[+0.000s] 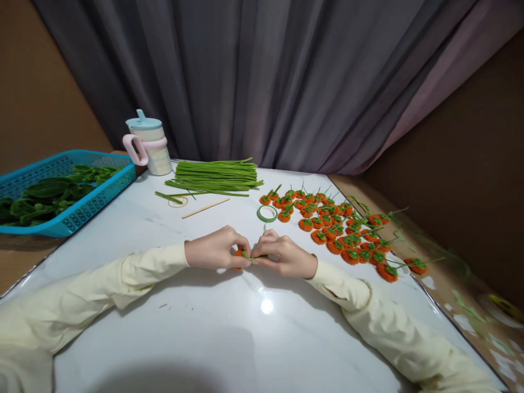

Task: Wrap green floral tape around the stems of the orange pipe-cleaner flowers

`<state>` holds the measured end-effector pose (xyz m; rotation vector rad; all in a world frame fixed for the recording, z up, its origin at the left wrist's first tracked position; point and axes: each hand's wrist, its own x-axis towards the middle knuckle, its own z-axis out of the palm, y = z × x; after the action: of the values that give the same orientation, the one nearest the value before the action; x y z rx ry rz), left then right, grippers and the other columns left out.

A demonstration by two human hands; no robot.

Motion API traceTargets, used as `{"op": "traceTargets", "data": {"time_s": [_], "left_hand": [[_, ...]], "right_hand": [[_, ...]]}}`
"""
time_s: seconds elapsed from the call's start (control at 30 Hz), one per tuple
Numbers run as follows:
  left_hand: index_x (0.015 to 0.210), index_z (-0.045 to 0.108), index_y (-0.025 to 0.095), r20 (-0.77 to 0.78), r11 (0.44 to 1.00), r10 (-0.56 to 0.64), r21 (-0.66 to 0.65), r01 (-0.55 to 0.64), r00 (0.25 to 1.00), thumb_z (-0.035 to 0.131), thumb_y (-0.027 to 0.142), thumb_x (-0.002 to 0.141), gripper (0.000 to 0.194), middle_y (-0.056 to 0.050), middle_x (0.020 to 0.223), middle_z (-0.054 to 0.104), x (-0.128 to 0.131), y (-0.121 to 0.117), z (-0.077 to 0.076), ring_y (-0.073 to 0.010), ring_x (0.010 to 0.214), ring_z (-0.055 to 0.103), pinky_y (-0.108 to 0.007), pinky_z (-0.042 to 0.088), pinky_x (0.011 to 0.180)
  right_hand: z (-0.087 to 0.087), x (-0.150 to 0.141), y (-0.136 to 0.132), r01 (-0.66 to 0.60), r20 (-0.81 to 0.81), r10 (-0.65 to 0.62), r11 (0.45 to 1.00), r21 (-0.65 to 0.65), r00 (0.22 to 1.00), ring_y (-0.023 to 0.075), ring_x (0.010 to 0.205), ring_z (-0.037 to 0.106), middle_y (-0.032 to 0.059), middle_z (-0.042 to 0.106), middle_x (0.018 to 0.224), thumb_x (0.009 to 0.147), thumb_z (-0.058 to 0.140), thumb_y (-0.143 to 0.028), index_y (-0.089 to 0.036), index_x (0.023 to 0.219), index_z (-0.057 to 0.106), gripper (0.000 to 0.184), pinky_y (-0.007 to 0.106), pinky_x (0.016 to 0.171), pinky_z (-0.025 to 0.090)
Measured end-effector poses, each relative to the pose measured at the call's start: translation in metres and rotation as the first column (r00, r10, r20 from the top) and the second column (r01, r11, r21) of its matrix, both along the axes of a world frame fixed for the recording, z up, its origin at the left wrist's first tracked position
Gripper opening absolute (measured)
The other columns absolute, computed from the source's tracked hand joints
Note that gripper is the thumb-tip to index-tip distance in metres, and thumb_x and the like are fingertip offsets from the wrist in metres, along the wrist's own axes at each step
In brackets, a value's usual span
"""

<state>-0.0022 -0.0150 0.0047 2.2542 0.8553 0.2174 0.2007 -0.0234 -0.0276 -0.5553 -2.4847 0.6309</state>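
Both hands (216, 248) (289, 256) pinch a partly hidden orange piece (238, 253), its green stem (262, 256) seemingly pointing right, long axis crosswise.

Basket (98, 206) left, stems (216, 176) behind stick (205, 208), yarn fruits (326, 220) at right

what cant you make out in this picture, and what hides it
All in the head view:
Orange piece: partly covered by the left hand.
Blue basket: left end cut off by the picture's edge.
Cup: inside hidden by its lid.
Yellow item at the right: too blurred to identify.
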Motion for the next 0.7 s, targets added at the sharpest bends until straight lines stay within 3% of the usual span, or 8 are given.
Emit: {"op": "traceTargets", "data": {"time_s": [0.07,0.2,0.3,0.4,0.5,0.57,0.6,0.7], "left_hand": [[0.074,0.066,0.015,0.04,0.97,0.063,-0.239,-0.052,0.997,0.06,0.028,0.073,0.014,0.0,0.067,0.065,-0.001,0.004,0.001,-0.014,0.064,0.056,-0.023,0.04,0.065],[0.069,0.067,0.014,0.099,0.75,0.223,-0.653,-0.106,0.97,0.066,0.026,0.065,0.013,-0.003,0.068,0.067,-0.002,0.014,-0.003,-0.0154,0.066,0.058,-0.024,0.042,0.064],[0.066,0.069,0.013,0.121,0.604,0.287,-0.793,-0.082,0.95,0.067,0.024,0.062,0.012,-0.005,0.07,0.067,-0.002,0.019,-0.008,-0.0164,0.069,0.059,-0.027,0.042,0.068],[0.065,0.068,0.013,0.147,0.564,0.269,-0.825,-0.032,0.952,0.066,0.027,0.063,0.014,-0.005,0.071,0.067,-0.001,0.02,-0.009,-0.0172,0.072,0.059,-0.028,0.043,0.072],[0.072,0.065,0.014,0.104,0.784,0.177,-0.616,-0.076,0.979,0.061,0.032,0.071,0.018,-0.004,0.072,0.066,0.0,0.013,-0.007,-0.0178,0.071,0.058,-0.031,0.043,0.074],[0.076,0.063,0.015,0.051,0.978,0.116,-0.183,-0.105,0.992,0.055,0.033,0.078,0.02,-0.005,0.075,0.065,0.0,0.006,-0.005,-0.0207,0.078,0.057,-0.037,0.039,0.082],[0.078,0.062,0.015,0.022,0.993,0.087,0.076,-0.089,0.996,0.053,0.032,0.08,0.02,-0.007,0.078,0.065,0.001,0.002,-0.005,-0.0234,0.086,0.056,-0.041,0.035,0.088],[0.082,0.058,0.014,-0.073,0.822,0.017,0.569,0.028,0.997,0.053,0.032,0.083,0.019,-0.011,0.086,0.063,0.002,-0.005,-0.01,-0.0302,0.107,0.047,-0.048,0.024,0.096]], "right_hand": [[-0.001,-0.001,-0.001,0.03,-0.003,-0.029,0.992,0.121,1.0,0.0119,0.065,0.053,0.0048,0.063,0.072,0.091,0.045,-0.026,-0.014,0.086,0.061,0.021,0.032,0.079,0.039],[-0.003,-0.003,-0.002,0.074,-0.027,-0.069,0.903,0.423,0.997,0.0144,0.069,0.052,0.0052,0.06,0.069,0.092,0.038,-0.013,-0.012,0.088,0.056,0.019,0.034,0.076,0.039],[-0.002,-0.002,-0.005,0.056,-0.004,-0.068,0.791,0.609,0.998,0.0169,0.075,0.051,0.0068,0.061,0.069,0.091,0.032,-0.007,-0.01,0.094,0.054,0.022,0.035,0.076,0.039],[-0.004,-0.001,-0.007,0.032,0.042,-0.081,0.736,0.676,0.996,0.0177,0.076,0.05,0.0082,0.06,0.071,0.092,0.03,-0.008,-0.009,0.096,0.053,0.024,0.037,0.077,0.039],[-0.013,-0.002,-0.005,0.059,0.021,-0.091,0.79,0.61,0.996,0.0176,0.074,0.049,0.0073,0.058,0.067,0.091,0.032,-0.009,-0.011,0.091,0.055,0.023,0.037,0.076,0.04],[-0.018,-0.003,0.0,0.115,-0.045,-0.107,0.866,0.487,0.993,0.0161,0.07,0.049,0.0057,0.057,0.065,0.091,0.037,-0.013,-0.012,0.084,0.058,0.022,0.035,0.073,0.041],[-0.02,-0.004,0.002,0.154,-0.081,-0.133,0.901,0.405,0.988,0.015,0.067,0.049,0.0051,0.057,0.065,0.091,0.04,-0.017,-0.013,0.08,0.059,0.021,0.034,0.072,0.042],[-0.021,-0.007,0.01,0.28,-0.145,-0.261,0.951,0.132,0.954,0.0125,0.063,0.051,0.003,0.059,0.064,0.086,0.053,-0.024,-0.014,0.074,0.062,0.018,0.028,0.067,0.044]]}}
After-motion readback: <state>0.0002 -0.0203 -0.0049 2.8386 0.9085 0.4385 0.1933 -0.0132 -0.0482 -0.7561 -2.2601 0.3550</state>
